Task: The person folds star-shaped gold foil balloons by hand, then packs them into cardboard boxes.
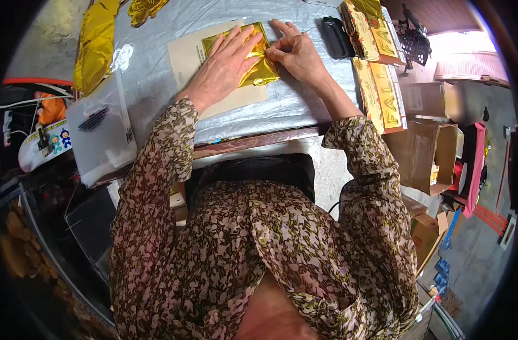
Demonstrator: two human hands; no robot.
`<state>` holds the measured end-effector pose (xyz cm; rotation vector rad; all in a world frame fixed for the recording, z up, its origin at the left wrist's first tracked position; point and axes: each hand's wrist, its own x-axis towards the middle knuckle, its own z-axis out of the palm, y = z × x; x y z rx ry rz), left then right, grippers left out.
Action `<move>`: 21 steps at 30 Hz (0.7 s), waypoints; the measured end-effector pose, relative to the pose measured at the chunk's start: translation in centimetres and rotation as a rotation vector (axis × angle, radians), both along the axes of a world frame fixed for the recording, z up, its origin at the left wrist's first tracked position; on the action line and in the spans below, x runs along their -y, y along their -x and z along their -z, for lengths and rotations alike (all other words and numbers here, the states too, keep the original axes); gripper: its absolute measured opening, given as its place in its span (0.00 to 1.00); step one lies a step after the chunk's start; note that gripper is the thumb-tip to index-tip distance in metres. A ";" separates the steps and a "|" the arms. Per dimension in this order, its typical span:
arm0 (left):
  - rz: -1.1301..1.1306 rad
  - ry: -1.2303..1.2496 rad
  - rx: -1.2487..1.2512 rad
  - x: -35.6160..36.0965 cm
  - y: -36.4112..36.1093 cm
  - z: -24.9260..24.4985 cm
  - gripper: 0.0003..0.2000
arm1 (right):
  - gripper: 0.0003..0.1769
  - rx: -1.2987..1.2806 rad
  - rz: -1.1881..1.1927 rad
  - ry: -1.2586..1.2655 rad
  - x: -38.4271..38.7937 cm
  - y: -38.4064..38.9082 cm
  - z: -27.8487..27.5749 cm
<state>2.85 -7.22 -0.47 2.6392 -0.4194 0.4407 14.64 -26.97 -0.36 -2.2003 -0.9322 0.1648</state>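
Observation:
A shiny gold foil piece (263, 71), roughly square and creased, lies on a beige sheet (182, 59) with dark print on it. My left hand (227, 65) rests flat across the foil, fingers stretched out toward its far edge. At the right side of the foil is my right hand (298, 55), thumb and index finger pinched together on the foil, other fingers loosely curled. Part of the foil is hidden beneath my left hand.
A silvery cover (151, 45) spans the table. Gold foil (94, 45) and a plastic bag (103, 130) lie at left. A black tray (337, 38) and printed boxes (378, 93) stand at right, with cardboard boxes (426, 147) beyond.

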 end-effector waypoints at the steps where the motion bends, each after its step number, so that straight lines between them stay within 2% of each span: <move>1: 0.002 0.003 0.007 0.0 0.0 0.0 0.26 | 0.10 0.002 -0.019 0.015 0.1 -0.3 0.0; 7: -0.054 -0.133 -0.019 0.3 0.3 0.3 0.27 | 0.09 0.006 0.008 -0.036 1.3 -0.5 0.1; 9: -0.043 -0.101 0.005 0.2 0.2 0.6 0.26 | 0.09 0.009 0.025 -0.064 1.8 0.2 -0.3; 12: -0.028 -0.044 0.024 -0.1 0.1 0.6 0.27 | 0.14 0.137 0.080 -0.106 3.0 2.8 -3.4; 14: -0.018 -0.018 0.012 -0.1 0.1 0.7 0.27 | 0.17 0.277 -0.147 0.018 4.4 3.9 -4.7; 15: -0.019 -0.010 0.011 -0.1 0.1 0.7 0.27 | 0.17 0.312 -0.195 0.002 4.6 4.4 -4.6; 21: -0.017 0.010 0.005 -0.2 -0.1 0.8 0.27 | 0.20 0.385 -0.211 0.015 3.9 5.6 -3.7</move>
